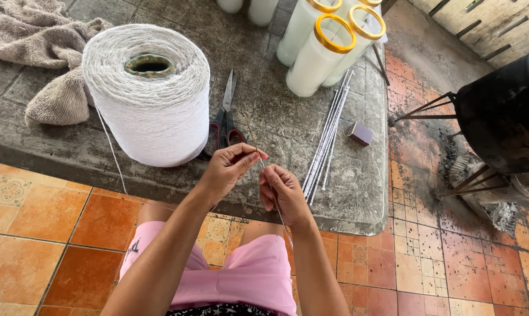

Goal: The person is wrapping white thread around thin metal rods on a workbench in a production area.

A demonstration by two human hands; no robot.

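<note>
My left hand (228, 169) pinches a thin brown stick (250, 133) at its near end, just over the table's front edge. My right hand (283, 193) is closed on a white string (283, 225) that runs from the pinch point down past my wrist toward my pink shorts. The two hands almost touch. A large spool of white string (150, 96) stands upright to the left of my left hand, with a loose strand (112, 153) hanging off its base over the table edge.
Scissors with red and black handles (225, 120) lie beside the spool on the grey stone table (288, 126). A bundle of white rods (326, 140), a small purple box (360, 134), several glass candle jars (319, 57), a beige towel (48, 55). A black pot on a stand (501, 111) is right.
</note>
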